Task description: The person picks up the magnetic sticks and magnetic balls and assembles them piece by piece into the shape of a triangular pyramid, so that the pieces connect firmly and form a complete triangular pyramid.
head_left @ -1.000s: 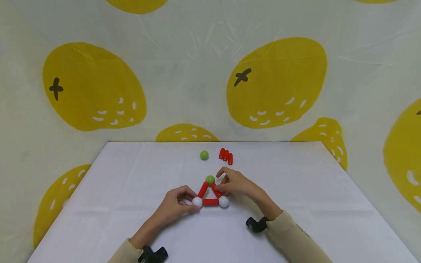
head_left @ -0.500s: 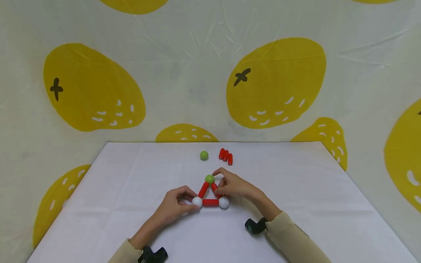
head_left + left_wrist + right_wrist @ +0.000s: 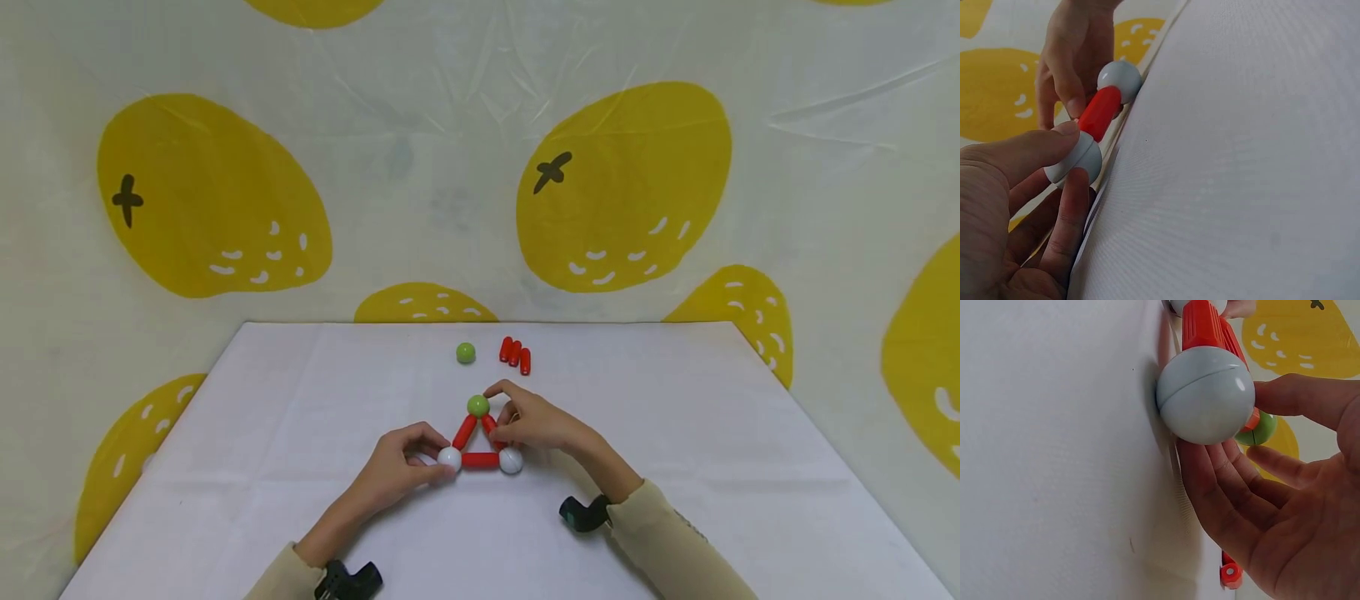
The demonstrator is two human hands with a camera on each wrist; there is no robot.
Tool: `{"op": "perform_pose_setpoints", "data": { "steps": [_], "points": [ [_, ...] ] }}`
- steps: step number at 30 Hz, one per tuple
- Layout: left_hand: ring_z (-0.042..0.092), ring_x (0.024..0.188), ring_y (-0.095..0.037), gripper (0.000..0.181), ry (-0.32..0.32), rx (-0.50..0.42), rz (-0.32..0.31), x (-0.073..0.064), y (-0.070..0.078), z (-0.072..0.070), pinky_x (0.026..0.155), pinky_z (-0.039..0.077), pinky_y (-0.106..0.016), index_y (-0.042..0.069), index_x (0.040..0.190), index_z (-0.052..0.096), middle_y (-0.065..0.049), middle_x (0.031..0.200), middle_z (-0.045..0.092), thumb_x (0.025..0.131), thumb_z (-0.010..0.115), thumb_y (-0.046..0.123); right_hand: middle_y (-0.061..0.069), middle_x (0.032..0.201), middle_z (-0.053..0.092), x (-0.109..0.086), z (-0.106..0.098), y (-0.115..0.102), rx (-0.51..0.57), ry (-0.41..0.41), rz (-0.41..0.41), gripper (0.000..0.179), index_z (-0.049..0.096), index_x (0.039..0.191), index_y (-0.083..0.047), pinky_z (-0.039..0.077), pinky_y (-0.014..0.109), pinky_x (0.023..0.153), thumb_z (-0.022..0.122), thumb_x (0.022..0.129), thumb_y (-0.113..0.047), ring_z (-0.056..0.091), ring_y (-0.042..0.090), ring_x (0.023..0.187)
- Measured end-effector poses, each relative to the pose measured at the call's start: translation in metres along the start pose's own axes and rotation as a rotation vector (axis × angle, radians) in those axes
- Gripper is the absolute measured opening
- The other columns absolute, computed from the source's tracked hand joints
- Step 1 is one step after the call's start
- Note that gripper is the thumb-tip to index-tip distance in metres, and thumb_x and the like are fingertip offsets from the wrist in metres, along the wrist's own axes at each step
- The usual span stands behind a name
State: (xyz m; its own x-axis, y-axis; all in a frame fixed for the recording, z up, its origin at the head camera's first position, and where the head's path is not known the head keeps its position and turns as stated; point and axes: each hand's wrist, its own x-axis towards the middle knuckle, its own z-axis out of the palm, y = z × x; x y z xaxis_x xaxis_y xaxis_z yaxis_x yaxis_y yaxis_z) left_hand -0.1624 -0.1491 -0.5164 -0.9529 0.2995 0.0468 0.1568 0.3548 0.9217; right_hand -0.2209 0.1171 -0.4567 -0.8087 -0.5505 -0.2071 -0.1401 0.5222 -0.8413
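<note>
Three red rods and three balls form a triangle on the table in the head view. Its far corner is a green ball (image 3: 477, 406); the near corners are a left white ball (image 3: 450, 459) and a right white ball (image 3: 511, 460). A near red rod (image 3: 480, 461) joins the white balls. My left hand (image 3: 401, 458) pinches the left white ball between thumb and fingers, plain in the left wrist view. With thumb and fingers my right hand (image 3: 540, 419) pinches the right red rod (image 3: 490, 425), partly hidden, its index fingertip right at the green ball.
Behind the triangle lie a loose green ball (image 3: 466, 352) and three loose red rods (image 3: 515, 353). A white cloth covers the table (image 3: 675, 400), whose far edge meets a fruit-print curtain (image 3: 435, 167).
My right index finger has come over from a raised position to the green corner ball. That ball has shifted slightly toward the far side. The left hand keeps its pinch.
</note>
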Motion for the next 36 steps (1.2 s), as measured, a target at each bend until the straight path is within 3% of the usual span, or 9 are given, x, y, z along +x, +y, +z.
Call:
{"op": "perform_pose_setpoints", "data": {
  "steps": [9, 19, 36],
  "points": [
    [0.069, 0.097, -0.018, 0.033, -0.005, -0.017, 0.011, -0.0002, 0.0016, -0.0001, 0.074, 0.058, -0.021, 0.016, 0.11, 0.073, -0.005, 0.109, 0.074, 0.082, 0.088, 0.026, 0.006, 0.089, 0.069, -0.0004, -0.0032, -0.0015, -0.013, -0.017, 0.012, 0.058, 0.047, 0.143, -0.011, 0.055, 0.029, 0.074, 0.073, 0.092, -0.012, 0.063, 0.017, 0.074],
    [0.069, 0.099, -0.014, 0.034, -0.007, -0.007, 0.032, 0.0005, 0.0025, -0.001, 0.077, 0.058, -0.021, 0.017, 0.11, 0.074, -0.004, 0.109, 0.074, 0.081, 0.089, 0.024, 0.005, 0.091, 0.07, 0.0014, -0.0055, 0.002, -0.03, -0.027, 0.008, 0.057, 0.047, 0.143, -0.009, 0.056, 0.03, 0.074, 0.072, 0.092, -0.012, 0.063, 0.017, 0.076],
    [0.068, 0.1, -0.019, 0.032, 0.008, -0.013, 0.024, 0.0009, 0.0009, 0.0011, 0.076, 0.058, -0.021, 0.017, 0.11, 0.075, -0.005, 0.109, 0.074, 0.082, 0.088, 0.023, 0.006, 0.092, 0.069, 0.0006, -0.0052, 0.0055, -0.037, -0.027, 0.023, 0.052, 0.05, 0.14, -0.009, 0.056, 0.03, 0.074, 0.071, 0.093, -0.011, 0.062, 0.017, 0.077]
  ]
}}
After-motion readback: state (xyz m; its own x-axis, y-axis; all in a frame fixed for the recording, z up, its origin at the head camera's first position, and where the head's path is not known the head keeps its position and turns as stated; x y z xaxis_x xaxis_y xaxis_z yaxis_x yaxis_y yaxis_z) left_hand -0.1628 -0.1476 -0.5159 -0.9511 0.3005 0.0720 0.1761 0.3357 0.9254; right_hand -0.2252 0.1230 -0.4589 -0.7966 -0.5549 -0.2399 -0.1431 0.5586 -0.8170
